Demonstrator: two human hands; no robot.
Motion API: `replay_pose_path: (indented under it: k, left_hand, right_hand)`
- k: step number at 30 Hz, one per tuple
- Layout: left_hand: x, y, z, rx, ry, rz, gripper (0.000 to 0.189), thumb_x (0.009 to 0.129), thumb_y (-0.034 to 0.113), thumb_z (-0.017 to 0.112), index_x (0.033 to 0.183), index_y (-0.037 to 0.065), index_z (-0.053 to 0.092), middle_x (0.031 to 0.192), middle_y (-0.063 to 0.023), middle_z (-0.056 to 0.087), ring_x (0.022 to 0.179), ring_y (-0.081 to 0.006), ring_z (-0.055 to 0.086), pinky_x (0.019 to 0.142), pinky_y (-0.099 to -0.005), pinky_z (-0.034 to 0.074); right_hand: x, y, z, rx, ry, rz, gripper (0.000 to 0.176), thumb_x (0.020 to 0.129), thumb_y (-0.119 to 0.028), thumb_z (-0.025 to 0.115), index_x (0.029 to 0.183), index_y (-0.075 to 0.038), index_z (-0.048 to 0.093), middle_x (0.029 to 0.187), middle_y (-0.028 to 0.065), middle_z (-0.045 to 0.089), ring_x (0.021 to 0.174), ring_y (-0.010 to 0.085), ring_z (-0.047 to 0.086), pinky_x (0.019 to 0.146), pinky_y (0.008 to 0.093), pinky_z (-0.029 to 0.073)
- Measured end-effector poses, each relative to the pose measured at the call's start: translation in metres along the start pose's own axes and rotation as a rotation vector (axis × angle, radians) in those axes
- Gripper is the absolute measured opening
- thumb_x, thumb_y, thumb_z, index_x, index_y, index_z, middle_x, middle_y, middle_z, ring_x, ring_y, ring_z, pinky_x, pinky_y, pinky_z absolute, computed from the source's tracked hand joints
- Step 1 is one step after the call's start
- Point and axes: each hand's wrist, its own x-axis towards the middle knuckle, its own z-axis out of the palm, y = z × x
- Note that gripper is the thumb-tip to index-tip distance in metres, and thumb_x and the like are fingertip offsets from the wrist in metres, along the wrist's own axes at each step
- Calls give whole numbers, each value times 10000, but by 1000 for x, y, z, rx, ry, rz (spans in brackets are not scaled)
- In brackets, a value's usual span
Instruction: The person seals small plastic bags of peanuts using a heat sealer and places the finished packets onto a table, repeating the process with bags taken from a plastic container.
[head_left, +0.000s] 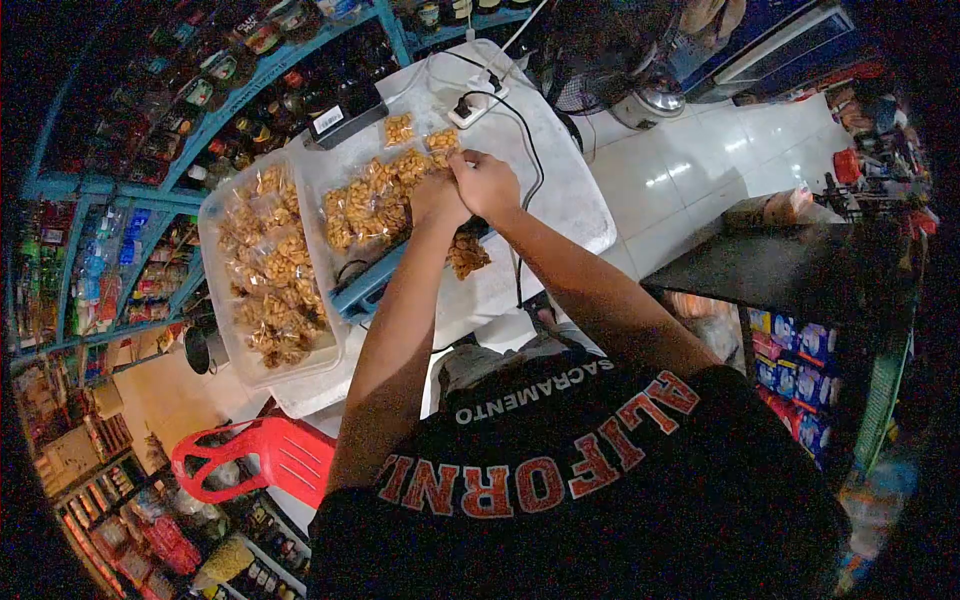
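Note:
My left hand (438,197) and my right hand (488,184) are closed and pressed together above a blue bar-shaped device (372,288), which looks like a bag heat sealer. What the fingers hold, if anything, is hidden. Between my forearms, a clear packet of brown snack pieces (467,256) shows on the near side of the device. Just beyond and left of my hands lie several filled snack packets (370,198) in rows. Two more packets, a farther one (398,128) and one by my knuckles (441,140), lie apart from the rows.
A clear plastic tub (330,345) full of snack packets stands at the left of the white table (575,200). A power strip (470,110) with black cords lies at the far end. A red plastic chair (290,460) is at lower left. Stocked shelves (240,95) line the left.

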Motion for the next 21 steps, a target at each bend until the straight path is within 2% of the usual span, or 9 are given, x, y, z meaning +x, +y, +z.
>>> replay_pose_path:
  k: [4,6,10,12,21]
  left_hand:
    - [-1,4,-7,47,-64,-13,380,709,374,504,949,90,583,936,-139,592,860,-282,576,732,-378,469]
    - [-1,6,-10,-19,-104,-85,384,704,381,506,946,93,585,951,-143,587,876,-280,571,737,-376,466]
    - [-3,5,-9,28,-52,-30,388,704,387,503,949,98,585,953,-145,586,889,-277,567,744,-376,463]
    - [-6,6,-11,-44,-21,-41,399,703,394,504,956,95,581,954,-141,587,890,-283,566,745,-378,463]
    - [5,-1,0,-9,-100,-61,407,712,400,492,954,86,583,959,-159,581,899,-295,561,767,-391,453]
  right_hand:
    - [2,2,3,16,11,21,425,709,-437,420,905,-121,626,826,233,576,838,365,548,777,378,418]
    - [5,3,5,4,16,23,420,708,-435,419,902,-124,626,823,232,576,835,365,549,777,379,418]
    - [3,2,3,-2,33,24,410,705,-424,421,891,-123,626,804,229,577,818,365,551,764,387,422]
    - [2,3,4,32,43,8,405,706,-419,422,888,-120,626,797,228,577,811,367,552,758,390,425]
    - [2,4,5,12,101,-44,389,718,-402,424,883,-114,627,777,229,576,789,368,555,744,392,435]
